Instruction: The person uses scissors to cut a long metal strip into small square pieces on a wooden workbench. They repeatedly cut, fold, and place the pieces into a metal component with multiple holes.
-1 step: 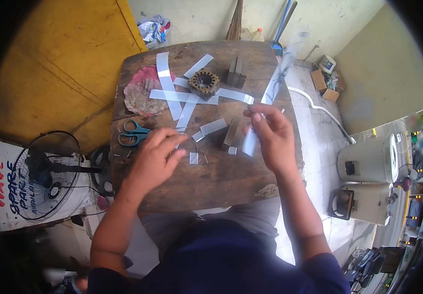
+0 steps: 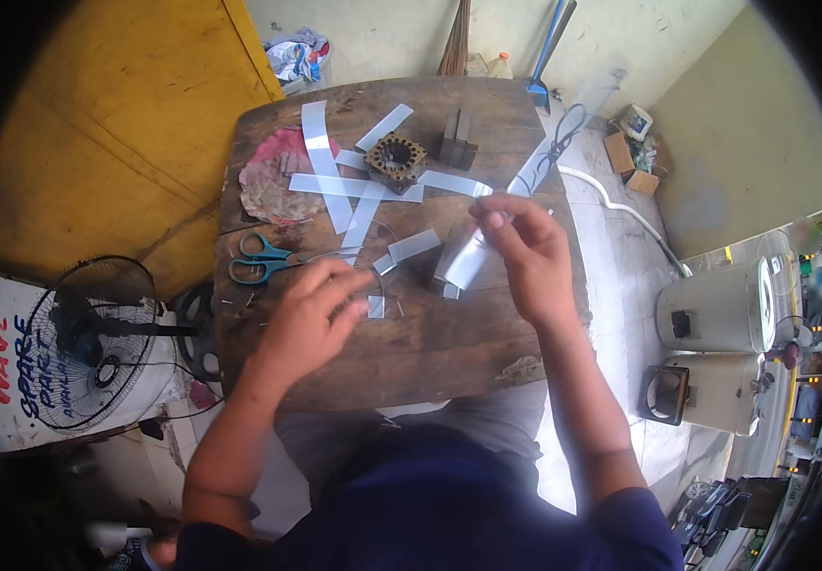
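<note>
A large yellow panel [image 2: 135,114] is standing at the left of the room, and a pale wall [image 2: 363,33] is closing the far side. In front of the person, a worn wooden bench [image 2: 382,366] is standing on a light tiled floor [image 2: 611,276]. Two big whitish containers [image 2: 715,309] are showing at the right, and one black fan [image 2: 97,352] is standing at the left.

Both forearms are reaching over the bench from the near side. The right hand [image 2: 530,257] is hovering above the right part, its thumb and forefinger pinching one pale glossy strip [image 2: 468,262], which is slanting above a dark metal block [image 2: 441,263]. The left hand [image 2: 311,314] is hovering over the near left part, loosely open, its fingers half bent, with nothing visible in it.

One pinkish stained cloth [image 2: 283,181] is lying at the left. One toothed metal core [image 2: 398,179] is resting at the far middle, among at least six loose strips [image 2: 328,176]. A second block [image 2: 458,139] is standing farther away, making two. One pair of blue-green scissors [image 2: 281,258] is lying just beyond the left hand. Beyond the right fingers, one dark looped cord [image 2: 552,152] is showing; I cannot tell if it is touching the held strip.
</note>
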